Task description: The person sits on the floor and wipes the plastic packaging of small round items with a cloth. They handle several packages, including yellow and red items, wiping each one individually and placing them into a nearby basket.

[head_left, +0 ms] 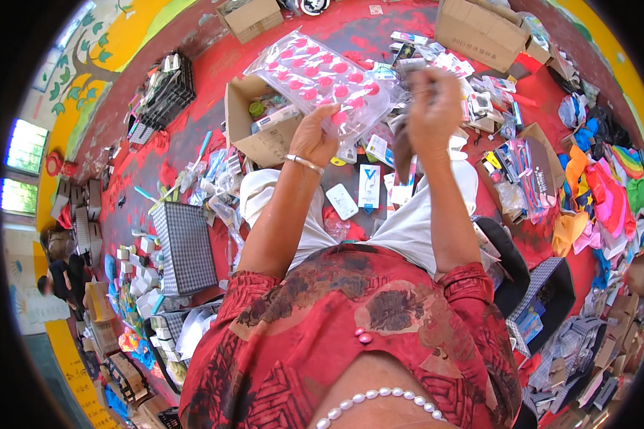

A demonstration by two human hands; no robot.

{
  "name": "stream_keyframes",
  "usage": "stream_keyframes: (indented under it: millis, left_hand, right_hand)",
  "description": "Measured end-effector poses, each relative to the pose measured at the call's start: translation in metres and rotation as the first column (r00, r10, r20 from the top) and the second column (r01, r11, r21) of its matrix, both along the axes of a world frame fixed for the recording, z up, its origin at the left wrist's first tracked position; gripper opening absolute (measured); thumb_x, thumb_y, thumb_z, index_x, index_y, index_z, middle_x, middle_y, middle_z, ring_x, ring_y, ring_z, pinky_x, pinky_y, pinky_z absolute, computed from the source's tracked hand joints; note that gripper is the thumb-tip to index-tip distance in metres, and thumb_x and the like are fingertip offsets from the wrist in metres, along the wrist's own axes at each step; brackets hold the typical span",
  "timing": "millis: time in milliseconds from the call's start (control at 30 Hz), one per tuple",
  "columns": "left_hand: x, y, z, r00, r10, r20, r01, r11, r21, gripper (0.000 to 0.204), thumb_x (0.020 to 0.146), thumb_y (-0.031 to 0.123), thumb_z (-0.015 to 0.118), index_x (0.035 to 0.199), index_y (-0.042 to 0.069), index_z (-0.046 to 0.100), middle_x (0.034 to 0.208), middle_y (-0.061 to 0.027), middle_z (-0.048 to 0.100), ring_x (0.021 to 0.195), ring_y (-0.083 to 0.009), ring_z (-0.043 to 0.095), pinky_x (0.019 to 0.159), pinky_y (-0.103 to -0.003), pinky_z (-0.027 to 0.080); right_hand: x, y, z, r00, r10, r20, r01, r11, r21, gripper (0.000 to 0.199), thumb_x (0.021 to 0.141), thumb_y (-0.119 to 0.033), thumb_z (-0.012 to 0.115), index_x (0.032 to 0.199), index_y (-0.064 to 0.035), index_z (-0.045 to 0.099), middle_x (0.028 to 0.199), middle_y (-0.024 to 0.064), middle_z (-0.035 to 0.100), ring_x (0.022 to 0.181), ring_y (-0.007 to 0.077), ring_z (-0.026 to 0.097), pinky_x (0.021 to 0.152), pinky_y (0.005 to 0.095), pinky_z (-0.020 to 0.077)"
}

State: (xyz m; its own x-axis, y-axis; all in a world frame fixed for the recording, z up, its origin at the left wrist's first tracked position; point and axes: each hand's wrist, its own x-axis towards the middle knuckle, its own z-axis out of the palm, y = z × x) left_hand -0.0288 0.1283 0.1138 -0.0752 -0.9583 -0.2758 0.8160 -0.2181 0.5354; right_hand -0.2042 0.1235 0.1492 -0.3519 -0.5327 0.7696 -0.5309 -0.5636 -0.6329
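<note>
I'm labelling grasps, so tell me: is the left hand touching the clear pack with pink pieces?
Touching. The head view shows the left hand gripping the near edge of the clear pack, thumb on top.

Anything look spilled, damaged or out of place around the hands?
Yes: small packages lie strewn across the floor rather than inside the open cardboard carton, and bright cloth sits in a loose heap at right. The red floor looks patchy and dark in places. The clear plastic pack shows no obvious damage.

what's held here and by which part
The left hand grips a clear pack of pink pieces by its near edge; the right hand is too blurred to tell.
</note>
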Motion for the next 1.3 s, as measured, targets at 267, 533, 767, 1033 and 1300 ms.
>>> stream_keyframes:
  millis: [267,533,767,1033,1300]
  left_hand:
    - [-0.002,0.004,-0.002,0.984,-0.158,-0.088,0.152,0.986,-0.069,0.021,0.080,0.000,0.058,0.101,0.001,0.057,0.101,-0.0114,0.062,0.097,-0.0237,0.061,0.088,-0.039,0.050]
    - [-0.009,0.001,-0.007,0.994,-0.043,-0.098,0.045,0.999,0.021,0.032,0.079,0.000,0.059,0.110,-0.001,0.053,0.107,-0.0123,0.061,0.095,-0.0249,0.061,0.087,-0.039,0.051]
    - [0.003,0.003,0.001,0.996,-0.072,-0.061,0.073,0.997,0.012,0.025,0.081,0.003,0.060,0.104,-0.001,0.054,0.098,-0.0125,0.063,0.091,-0.0246,0.062,0.084,-0.038,0.053]
    - [0.007,0.009,0.010,0.995,-0.104,-0.010,0.103,0.994,-0.027,0.022,0.079,0.002,0.063,0.099,0.003,0.055,0.094,-0.0083,0.063,0.092,-0.0222,0.062,0.084,-0.039,0.053]
    - [0.008,0.010,0.006,0.999,-0.045,0.025,0.046,0.999,-0.024,0.033,0.077,-0.004,0.061,0.108,0.002,0.051,0.100,-0.0087,0.061,0.093,-0.0243,0.061,0.086,-0.040,0.053]
  right_hand:
    - [0.024,0.002,-0.036,0.919,-0.010,-0.393,-0.022,0.997,-0.075,0.015,0.072,-0.011,0.067,0.085,-0.0103,0.058,0.085,0.0068,0.056,0.076,0.0252,0.057,0.062,0.0360,0.0474]
    - [0.023,-0.003,-0.024,0.932,0.107,-0.346,-0.078,0.992,0.098,0.010,0.076,-0.012,0.065,0.082,-0.0086,0.057,0.079,0.0084,0.055,0.076,0.0277,0.056,0.061,0.0372,0.0459]
    - [0.025,0.017,-0.003,0.880,0.113,-0.460,-0.130,0.992,-0.005,0.009,0.076,-0.014,0.063,0.081,-0.0084,0.059,0.078,0.0080,0.056,0.077,0.0265,0.056,0.061,0.0369,0.0463]
    - [0.034,0.022,-0.026,0.789,0.269,-0.552,-0.328,0.945,-0.010,0.003,0.070,-0.011,0.059,0.073,-0.0124,0.060,0.076,0.0040,0.058,0.076,0.0228,0.058,0.064,0.0355,0.0474]
    - [-0.053,-0.039,-0.022,0.992,-0.091,-0.092,0.110,0.967,0.229,0.013,0.082,-0.018,0.063,0.081,-0.0045,0.063,0.078,0.0079,0.062,0.071,0.0222,0.059,0.064,0.0318,0.0459]
